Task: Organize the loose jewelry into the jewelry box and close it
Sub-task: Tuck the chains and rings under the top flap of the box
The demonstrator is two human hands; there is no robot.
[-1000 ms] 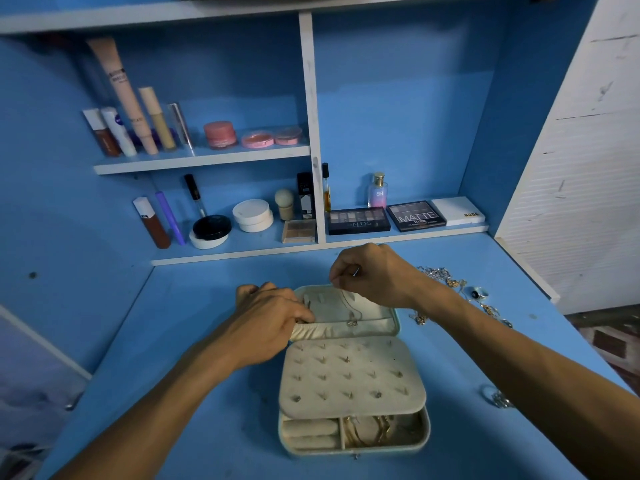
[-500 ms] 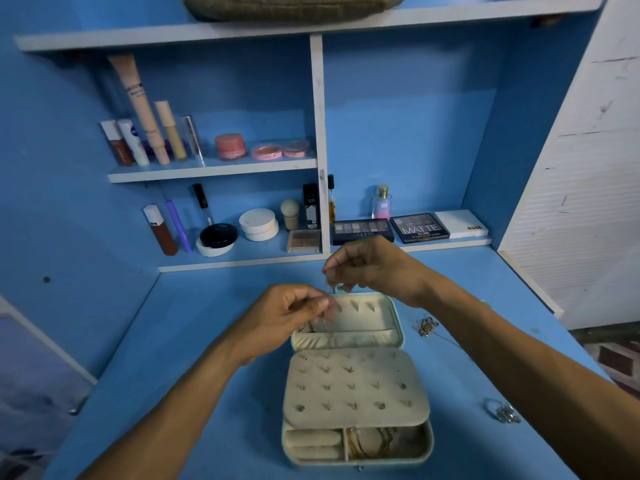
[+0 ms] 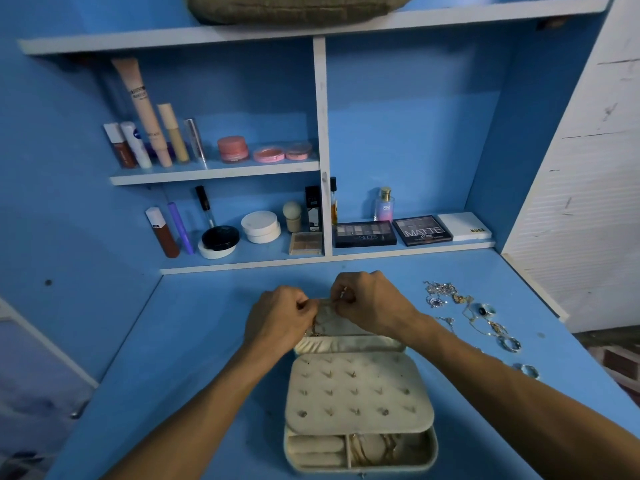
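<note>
A cream jewelry box [image 3: 360, 391] lies open on the blue desk, its studded earring panel facing up and a front compartment showing gold pieces. My left hand [image 3: 278, 320] and my right hand [image 3: 370, 304] meet over the upright lid [image 3: 341, 329], fingers curled, pinching a thin gold chain [image 3: 317, 329] that hangs against the lid's inside. Loose jewelry [image 3: 464, 311], chains and rings, lies scattered on the desk to the right of my right forearm.
Shelves at the back hold cosmetics: tubes [image 3: 145, 133], pink jars [image 3: 232, 148], compacts [image 3: 260, 226], eyeshadow palettes [image 3: 365, 233] and a perfume bottle [image 3: 384, 204]. A white panel [image 3: 588, 168] borders the desk on the right. A ring [image 3: 526, 370] lies near the desk's right edge.
Both hands have come down and together onto the lid's top edge with the chain. The camera tilted, so the loose jewelry at right shows again.
</note>
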